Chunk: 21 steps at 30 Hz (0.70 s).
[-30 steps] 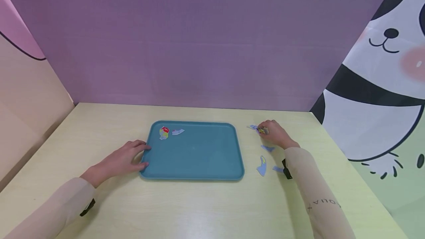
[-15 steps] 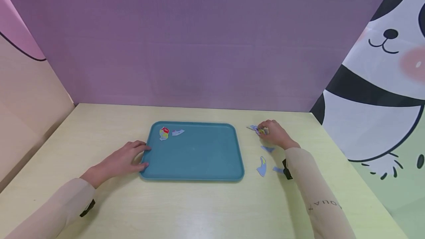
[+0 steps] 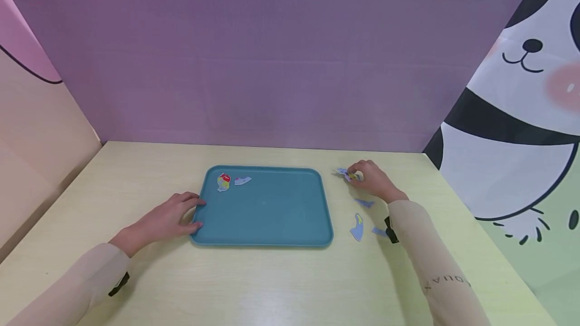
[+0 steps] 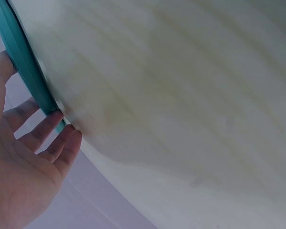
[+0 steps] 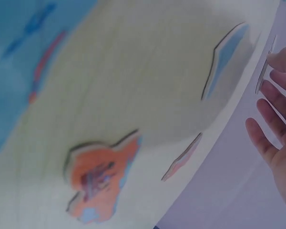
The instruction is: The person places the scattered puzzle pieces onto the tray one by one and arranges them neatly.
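From my seat, the right hand (image 3: 369,179) has a small puzzle piece (image 3: 346,174) pinched at its fingertips, at about 2 o'clock from the teal tray (image 3: 267,235) and just off its far right corner. The piece pokes out at 9 o'clock from the fingers, so its long side points back toward the tray. In the right wrist view I can see a thin edge of it against the fingertips (image 5: 276,62), so the grip is narrow.

The left hand (image 3: 169,218) is at 9 o'clock from the tray, with relaxed fingers touching the rim and holding nothing. It's well apart from the piece, so the right hand is clearly nearer. Two placed pieces (image 3: 224,181) sit in the tray's far left corner, and three loose pieces (image 3: 358,228) lie on the table (image 3: 272,286) near the right wrist.
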Each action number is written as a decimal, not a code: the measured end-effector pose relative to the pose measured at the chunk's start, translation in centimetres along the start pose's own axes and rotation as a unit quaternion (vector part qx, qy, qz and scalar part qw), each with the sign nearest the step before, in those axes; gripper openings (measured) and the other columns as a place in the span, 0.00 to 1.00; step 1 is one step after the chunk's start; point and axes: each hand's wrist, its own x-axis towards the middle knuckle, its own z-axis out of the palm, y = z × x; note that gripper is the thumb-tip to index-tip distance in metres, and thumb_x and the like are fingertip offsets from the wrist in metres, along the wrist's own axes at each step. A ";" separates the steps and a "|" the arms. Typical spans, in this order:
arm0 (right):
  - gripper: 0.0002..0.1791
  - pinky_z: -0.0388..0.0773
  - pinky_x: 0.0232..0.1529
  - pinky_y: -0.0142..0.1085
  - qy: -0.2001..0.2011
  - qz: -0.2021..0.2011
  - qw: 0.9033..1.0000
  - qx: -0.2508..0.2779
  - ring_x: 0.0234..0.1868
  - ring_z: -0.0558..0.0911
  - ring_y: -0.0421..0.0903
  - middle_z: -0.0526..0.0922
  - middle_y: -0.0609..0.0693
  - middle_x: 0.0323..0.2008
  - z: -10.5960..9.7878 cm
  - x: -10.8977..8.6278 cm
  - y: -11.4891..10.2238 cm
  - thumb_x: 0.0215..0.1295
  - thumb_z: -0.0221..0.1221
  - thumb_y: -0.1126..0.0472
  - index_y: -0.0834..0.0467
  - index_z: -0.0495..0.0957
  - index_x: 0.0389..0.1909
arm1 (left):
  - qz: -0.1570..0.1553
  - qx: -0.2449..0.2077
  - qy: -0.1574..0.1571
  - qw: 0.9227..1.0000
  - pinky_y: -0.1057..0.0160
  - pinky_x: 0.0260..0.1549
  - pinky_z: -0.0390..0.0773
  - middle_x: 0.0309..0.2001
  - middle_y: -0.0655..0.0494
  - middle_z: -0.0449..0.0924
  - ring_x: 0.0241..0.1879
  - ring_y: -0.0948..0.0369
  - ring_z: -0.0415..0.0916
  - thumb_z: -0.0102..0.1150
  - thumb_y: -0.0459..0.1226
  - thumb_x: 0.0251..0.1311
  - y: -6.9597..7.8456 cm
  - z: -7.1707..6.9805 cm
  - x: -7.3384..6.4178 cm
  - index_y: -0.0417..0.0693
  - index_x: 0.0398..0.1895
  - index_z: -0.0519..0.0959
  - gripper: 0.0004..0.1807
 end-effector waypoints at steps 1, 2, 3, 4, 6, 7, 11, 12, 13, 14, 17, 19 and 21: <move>0.15 0.70 0.51 0.52 -0.001 0.000 1.000 -0.002 0.47 0.72 0.58 0.79 0.60 0.42 -0.1 0.0 -0.2 0.56 0.59 0.65 0.66 0.77 0.44 | -0.001 0.000 -0.001 1.000 0.47 0.50 0.74 0.54 0.42 0.72 0.53 0.45 0.69 0.62 0.44 0.51 0.0 0.0 0.0 0.39 0.52 0.74 0.26; 0.15 0.70 0.51 0.52 -0.002 -0.002 1.000 -0.004 0.47 0.72 0.57 0.79 0.60 0.43 -0.1 0.0 -0.4 0.56 0.59 0.65 0.66 0.77 0.44 | -0.002 -0.001 -0.001 1.000 0.47 0.50 0.74 0.54 0.42 0.71 0.53 0.45 0.68 0.62 0.44 0.51 0.0 0.0 0.0 0.39 0.52 0.74 0.26; 0.15 0.70 0.51 0.52 -0.003 -0.003 1.000 -0.006 0.48 0.72 0.57 0.79 0.60 0.43 -0.1 0.1 -0.6 0.56 0.59 0.65 0.66 0.77 0.44 | -0.003 -0.001 -0.002 1.000 0.47 0.50 0.74 0.54 0.42 0.71 0.53 0.45 0.68 0.62 0.44 0.51 0.0 0.0 0.0 0.39 0.52 0.74 0.26; 0.15 0.70 0.51 0.52 -0.004 -0.006 1.000 -0.007 0.48 0.72 0.57 0.79 0.60 0.43 -0.1 0.1 -0.8 0.56 0.59 0.65 0.66 0.77 0.44 | -0.003 0.000 -0.002 1.000 0.47 0.50 0.74 0.54 0.42 0.71 0.53 0.45 0.68 0.62 0.44 0.51 0.0 0.0 0.0 0.39 0.52 0.74 0.26; 0.15 0.71 0.51 0.52 -0.005 -0.009 1.000 -0.008 0.48 0.72 0.57 0.79 0.59 0.43 -0.2 0.2 -1.1 0.56 0.59 0.65 0.66 0.77 0.44 | -0.004 0.000 -0.002 1.000 0.47 0.50 0.74 0.54 0.42 0.71 0.53 0.45 0.68 0.62 0.43 0.51 0.0 -0.1 0.0 0.39 0.52 0.74 0.26; 0.15 0.71 0.51 0.52 -0.005 -0.011 1.000 -0.009 0.48 0.72 0.57 0.79 0.59 0.43 -0.2 0.2 -1.2 0.55 0.59 0.65 0.66 0.78 0.44 | -0.005 0.000 -0.002 1.000 0.47 0.50 0.74 0.54 0.42 0.71 0.53 0.45 0.68 0.62 0.43 0.51 0.0 -0.1 0.0 0.38 0.52 0.74 0.26; 0.15 0.71 0.51 0.51 -0.002 -0.017 1.000 -0.007 0.48 0.72 0.56 0.79 0.59 0.44 -0.1 0.3 -1.6 0.55 0.59 0.65 0.65 0.78 0.44 | -0.005 0.000 -0.002 1.000 0.47 0.50 0.74 0.54 0.42 0.71 0.53 0.45 0.68 0.62 0.44 0.51 0.0 -0.1 -0.1 0.38 0.52 0.74 0.26; 0.15 0.71 0.50 0.51 0.000 -0.020 1.000 -0.007 0.48 0.72 0.56 0.79 0.59 0.44 0.0 0.4 -1.7 0.55 0.59 0.65 0.65 0.78 0.44 | -0.005 0.000 -0.002 1.000 0.47 0.50 0.74 0.54 0.41 0.71 0.53 0.45 0.68 0.62 0.44 0.51 0.0 -0.1 -0.1 0.38 0.52 0.74 0.26; 0.15 0.72 0.50 0.50 0.002 -0.023 1.000 -0.007 0.48 0.72 0.55 0.79 0.58 0.44 0.0 0.4 -1.9 0.55 0.59 0.64 0.65 0.78 0.44 | -0.005 0.000 -0.002 1.000 0.47 0.50 0.73 0.54 0.42 0.71 0.53 0.45 0.68 0.63 0.44 0.51 0.0 -0.1 -0.1 0.38 0.52 0.74 0.26; 0.15 0.72 0.50 0.50 0.004 -0.027 1.000 -0.008 0.48 0.72 0.55 0.79 0.58 0.44 0.1 0.5 -2.0 0.55 0.60 0.64 0.64 0.78 0.43 | -0.005 0.000 -0.002 1.000 0.47 0.50 0.73 0.54 0.42 0.71 0.53 0.45 0.68 0.63 0.44 0.51 0.0 -0.1 0.0 0.39 0.52 0.74 0.26; 0.14 0.72 0.50 0.49 0.010 -0.039 0.999 -0.012 0.47 0.72 0.55 0.79 0.58 0.44 0.2 0.7 -2.4 0.55 0.60 0.64 0.64 0.79 0.42 | -0.006 0.002 -0.004 1.000 0.47 0.51 0.73 0.55 0.42 0.71 0.53 0.45 0.68 0.63 0.44 0.51 -0.1 0.0 0.0 0.39 0.52 0.74 0.26; 0.13 0.73 0.49 0.49 0.012 -0.045 0.999 -0.017 0.47 0.72 0.54 0.79 0.57 0.44 0.2 0.8 -2.7 0.55 0.60 0.63 0.63 0.79 0.42 | -0.007 0.004 -0.004 1.000 0.47 0.51 0.73 0.55 0.42 0.71 0.53 0.45 0.68 0.63 0.44 0.51 -0.1 0.0 0.0 0.39 0.52 0.74 0.27; 0.13 0.73 0.49 0.49 0.011 -0.049 0.999 -0.017 0.47 0.72 0.54 0.79 0.57 0.44 0.3 0.9 -3.1 0.55 0.60 0.63 0.63 0.79 0.41 | -0.007 0.005 -0.004 1.000 0.47 0.50 0.74 0.54 0.42 0.71 0.53 0.45 0.68 0.63 0.44 0.51 -0.2 0.1 0.1 0.39 0.52 0.74 0.27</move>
